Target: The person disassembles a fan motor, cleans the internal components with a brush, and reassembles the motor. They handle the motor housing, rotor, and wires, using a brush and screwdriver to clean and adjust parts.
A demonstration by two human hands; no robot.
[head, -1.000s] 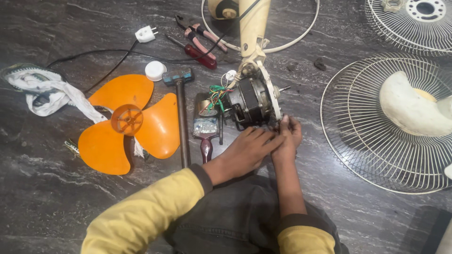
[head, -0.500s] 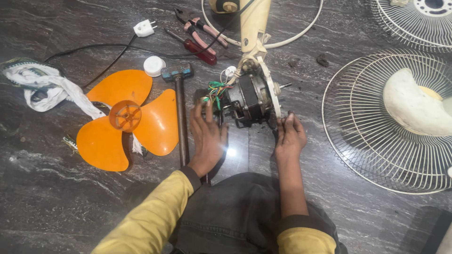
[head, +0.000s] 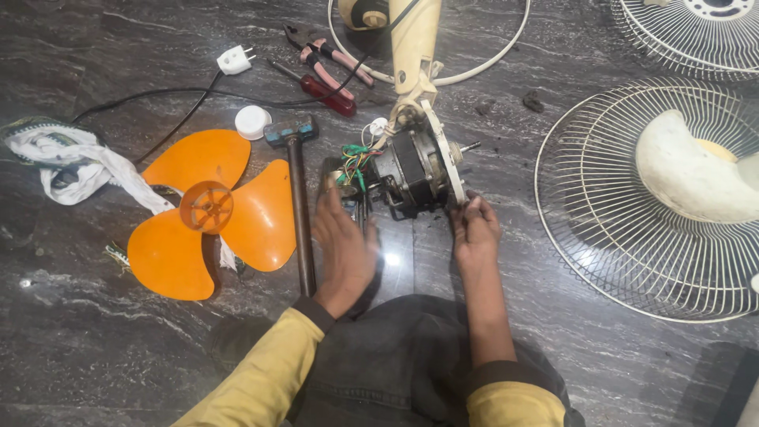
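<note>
A bare fan motor [head: 413, 168] with coloured wires [head: 353, 160] lies on the dark stone floor, joined to a cream fan neck [head: 413, 41]. My right hand [head: 474, 229] grips the lower rim of the motor's cream front plate. My left hand [head: 344, 249] lies flat and spread on the floor just left of the motor, over a small tool whose tip shows by my fingers. A hammer [head: 297, 198] lies just left of that hand.
An orange three-blade fan blade [head: 207, 209] lies at the left beside a white cloth [head: 67, 158]. Pliers [head: 324, 59], a red-handled screwdriver [head: 324, 88], a white cap [head: 253, 121] and a white plug [head: 236, 59] lie behind. Wire fan guards [head: 593, 213] sit at the right.
My left hand has left the motor's front, where it worked beside my right hand, and moved left to rest flat on the floor. My right hand stays on the motor.
</note>
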